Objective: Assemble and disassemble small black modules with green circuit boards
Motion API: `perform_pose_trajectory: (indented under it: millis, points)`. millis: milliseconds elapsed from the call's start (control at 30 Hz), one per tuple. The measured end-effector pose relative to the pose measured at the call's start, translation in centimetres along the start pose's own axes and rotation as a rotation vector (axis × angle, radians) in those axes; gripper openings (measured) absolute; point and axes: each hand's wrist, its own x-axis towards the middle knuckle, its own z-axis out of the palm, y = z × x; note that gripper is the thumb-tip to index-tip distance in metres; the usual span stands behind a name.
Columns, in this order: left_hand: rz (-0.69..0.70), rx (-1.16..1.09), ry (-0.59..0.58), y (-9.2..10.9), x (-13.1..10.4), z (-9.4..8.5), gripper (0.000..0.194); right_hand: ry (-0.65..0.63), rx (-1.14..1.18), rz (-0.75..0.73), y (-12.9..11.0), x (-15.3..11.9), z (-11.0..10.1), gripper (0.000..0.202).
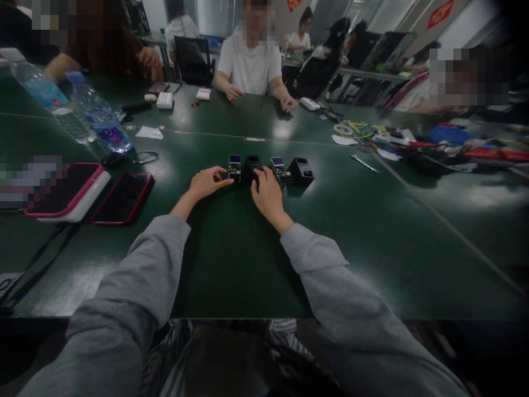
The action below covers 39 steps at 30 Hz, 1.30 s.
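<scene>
In the middle of the table stand two small circuit boards and two black plastic cases in a row. The thumb and fingertips of my left hand (208,183) close on the left edge of the first circuit board (235,170), which carries a small screen. Beside it, my right hand (268,193) has its fingers on the front of a black case (252,161) and partly covers it. A second circuit board (282,175) with a screen sits just right of that hand. At the row's right end is another black case (303,170) with openings in its face.
Left on the green table (231,264) are a red-edged phone (124,198), a pink-rimmed device (68,190) and two leaning water bottles (101,118). Tangled cables (438,140) and a metal tool (365,164) lie right. A person (250,63) sits opposite, hands on the table.
</scene>
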Motion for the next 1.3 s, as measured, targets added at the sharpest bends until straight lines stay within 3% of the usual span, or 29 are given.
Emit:
perform_pose_trajectory:
  millis: [1100,1300]
  points:
    - [0.017,0.023,-0.025,0.3,-0.1,-0.2,0.058,-0.055,-0.002,-0.05,-0.5,-0.8,-0.5,0.046]
    - [0.008,0.032,-0.018,0.6,-0.3,-0.4,0.055,0.03,-0.049,-0.071,0.4,-0.8,-0.5,0.049]
